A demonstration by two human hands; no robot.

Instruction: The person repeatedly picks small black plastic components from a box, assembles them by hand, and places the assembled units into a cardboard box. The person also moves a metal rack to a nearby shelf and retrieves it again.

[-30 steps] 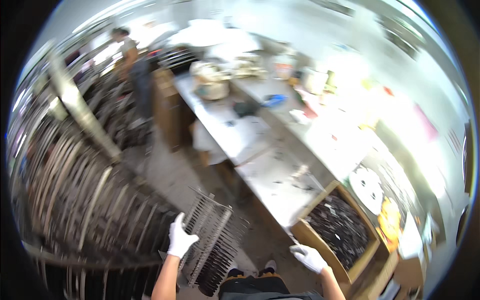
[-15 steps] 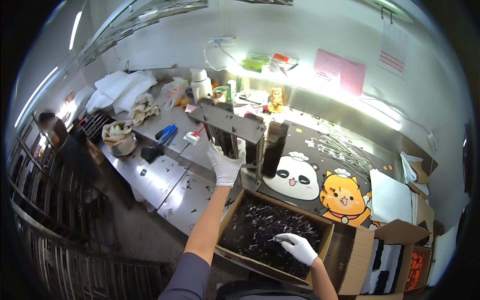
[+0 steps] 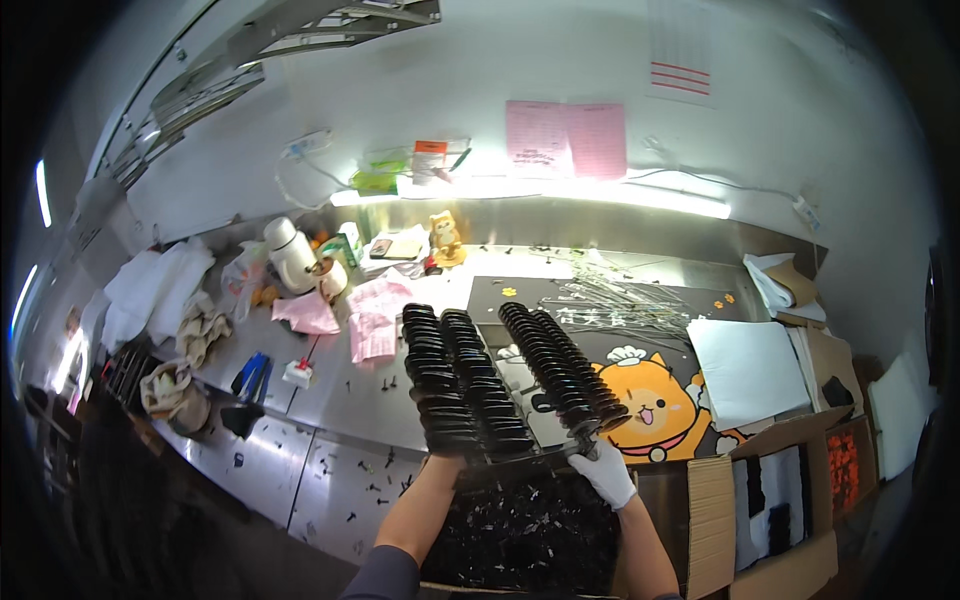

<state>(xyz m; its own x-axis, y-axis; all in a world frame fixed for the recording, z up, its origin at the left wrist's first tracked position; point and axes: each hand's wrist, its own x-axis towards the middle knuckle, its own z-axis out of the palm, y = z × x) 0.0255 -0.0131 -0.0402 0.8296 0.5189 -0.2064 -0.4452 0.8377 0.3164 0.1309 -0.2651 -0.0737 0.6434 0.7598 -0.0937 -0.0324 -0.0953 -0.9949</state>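
Observation:
A metal rack (image 3: 525, 410) with long rows of glossy black pieces (image 3: 440, 385) is raised and tilted above a cardboard box, its rows facing up. My left forearm (image 3: 420, 510) runs to the rack's near left edge, where the rack hides the hand supporting it. At the near right corner, my white-gloved right hand (image 3: 606, 474) has its fingers closed on the frame. Small black and clear bits (image 3: 525, 535) fill the box below, whose rim is mostly hidden by the rack and my arms.
Small black parts (image 3: 372, 480) are scattered over the metal table (image 3: 340, 455). Blue-handled pliers (image 3: 252, 376) lie left. A mat (image 3: 650, 400) with cartoon animals carries thin metal rods (image 3: 625, 300). Open cartons (image 3: 710, 520) stand right; a white flask (image 3: 290, 255) and pink sheets (image 3: 378, 310) sit at the back.
The rack has turned from upright to tilted, bringing its black rows into view, and come over the box. My right hand has left the loose bits for the rack's corner. The view has swung right.

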